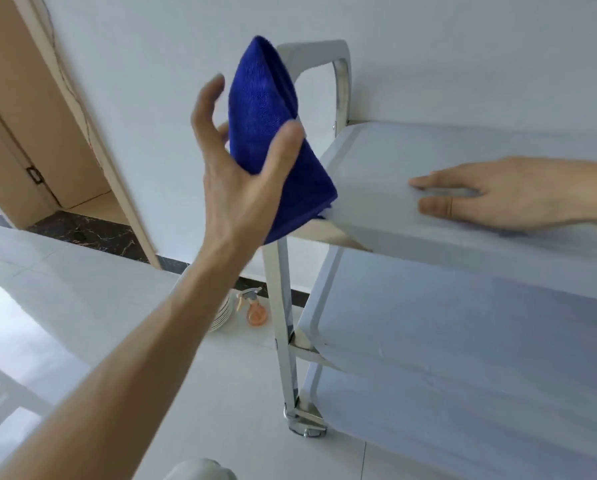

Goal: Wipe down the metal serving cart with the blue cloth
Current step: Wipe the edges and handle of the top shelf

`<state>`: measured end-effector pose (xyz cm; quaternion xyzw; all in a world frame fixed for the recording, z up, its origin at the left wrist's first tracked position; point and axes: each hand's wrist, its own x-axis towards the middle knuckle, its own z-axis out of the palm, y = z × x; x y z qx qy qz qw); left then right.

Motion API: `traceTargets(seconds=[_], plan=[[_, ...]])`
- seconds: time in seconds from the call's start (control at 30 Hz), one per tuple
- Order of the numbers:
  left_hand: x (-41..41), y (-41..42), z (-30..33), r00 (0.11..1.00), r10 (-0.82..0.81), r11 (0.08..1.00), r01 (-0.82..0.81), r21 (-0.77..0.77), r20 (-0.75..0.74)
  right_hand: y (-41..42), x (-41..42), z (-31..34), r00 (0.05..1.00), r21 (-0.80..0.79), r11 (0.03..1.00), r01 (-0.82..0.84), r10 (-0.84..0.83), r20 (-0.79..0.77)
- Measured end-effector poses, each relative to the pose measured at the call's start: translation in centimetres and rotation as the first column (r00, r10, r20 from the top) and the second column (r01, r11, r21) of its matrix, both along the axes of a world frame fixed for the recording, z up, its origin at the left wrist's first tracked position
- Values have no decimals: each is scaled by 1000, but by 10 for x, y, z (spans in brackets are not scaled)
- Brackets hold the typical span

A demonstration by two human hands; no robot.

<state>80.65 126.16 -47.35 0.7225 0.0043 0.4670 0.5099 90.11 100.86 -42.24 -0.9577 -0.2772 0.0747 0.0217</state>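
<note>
The metal serving cart (286, 306) stands against the white wall, with shiny steel posts, a curved handle (340, 74) at its left end and pale grey shelves stacked one above another. My left hand (241, 168) is raised at the cart's left end and holds a folded blue cloth (266, 126) between thumb and fingers, level with the handle and near the top shelf's corner. My right hand (498, 195) lies flat, palm down, fingers apart, on the top shelf (376, 150).
On the floor beside the cart's left post stand an orange spray bottle (255, 308) and a stack of white plates (222, 313). A wooden door frame (93, 133) runs along the left. A caster wheel (305, 429) sits under the near post.
</note>
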Motion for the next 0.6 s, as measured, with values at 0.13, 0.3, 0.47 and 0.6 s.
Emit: traceTargets(seconds=[0.13, 0.3, 0.47, 0.6], plan=[[8, 2, -4, 996, 51, 998, -53, -34, -78, 5, -1, 1, 1000, 4, 1000, 11, -11, 4], [6, -6, -31, 996, 66, 994, -71, -84, -63, 8, -14, -8, 993, 116, 993, -36, 22, 118], [4, -9, -45, 999, 16, 994, -19, -104, -29, 29, -59, -46, 900, 375, 907, -191, 9, 436], [3, -11, -68, 999, 52, 994, -52, -97, 1, 41, -70, -76, 614, 178, 946, -272, 28, 789]])
